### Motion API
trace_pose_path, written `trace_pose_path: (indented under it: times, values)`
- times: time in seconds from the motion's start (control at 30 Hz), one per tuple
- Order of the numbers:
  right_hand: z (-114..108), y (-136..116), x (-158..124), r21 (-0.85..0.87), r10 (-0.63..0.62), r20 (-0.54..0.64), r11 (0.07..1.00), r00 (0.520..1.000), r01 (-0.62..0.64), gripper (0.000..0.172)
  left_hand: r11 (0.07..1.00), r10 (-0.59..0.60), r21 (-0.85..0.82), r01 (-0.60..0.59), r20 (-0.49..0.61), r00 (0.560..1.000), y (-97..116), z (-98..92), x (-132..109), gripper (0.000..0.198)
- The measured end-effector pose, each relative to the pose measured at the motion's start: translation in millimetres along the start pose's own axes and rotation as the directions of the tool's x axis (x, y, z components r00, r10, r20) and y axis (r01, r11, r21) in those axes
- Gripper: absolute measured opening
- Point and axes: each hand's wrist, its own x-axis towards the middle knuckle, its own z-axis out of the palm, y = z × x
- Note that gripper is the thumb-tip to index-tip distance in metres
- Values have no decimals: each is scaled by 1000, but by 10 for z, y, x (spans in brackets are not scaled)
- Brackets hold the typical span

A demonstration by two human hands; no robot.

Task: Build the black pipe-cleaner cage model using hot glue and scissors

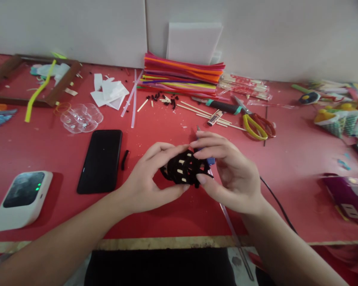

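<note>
Red, the wide table point(167, 222) fills my remote view. At its back I see a bundle of bright, fuzzy pipe cleaners point(181, 77). My left hand point(146, 180) and right hand point(237, 171) face each other near the front edge. Left of them lies a black rectangular phone point(100, 161). Between them is a black fuzzy piece with pale wooden bits point(181, 170), both sets of fingers pinching it from opposite sides.
</note>
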Motion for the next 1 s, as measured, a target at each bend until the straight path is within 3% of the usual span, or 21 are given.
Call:
trace_pose_path:
  times: [0.23, 0.33, 0.47, 0.53, 0.67, 0.77, 0.87, 1.0]
  values:
    - [-21, -39, -42, 96, 73, -18, 993, 997, -71, 36, 999, -10, 51, 11, -16, 1000, 23, -5, 9, 66]
    - [19, -41, -51, 50, 74, -140, 996, 987, -68, 31, 997, -33, 62, 35, -36, 999, 5, -2, -5, 66]
    - [104, 0, -60, 27, 61, -362, 998, 930, -55, 21, 998, -61, 20, 64, -123, 990, -53, 33, -38, 66]
    - [131, 13, -67, 79, 90, -394, 995, 915, -63, 18, 995, -98, -20, 96, -172, 980, -64, 57, -45, 65]
    - [134, -23, -77, 84, 136, -351, 990, 926, -114, 15, 985, -168, -69, 156, -234, 958, -29, 96, -40, 64]
    - [128, -63, -67, 22, 165, -260, 986, 952, -165, 1, 980, -195, -25, 196, -283, 939, -16, 111, -41, 69]
    - [151, -75, -34, -19, 71, -157, 997, 985, -75, 17, 987, -127, 48, 151, -337, 933, -61, 121, -49, 72]
    - [199, -85, 9, -78, -35, -124, 997, 992, 25, 20, 996, 26, 91, 7, -355, 935, -155, 148, -56, 76]
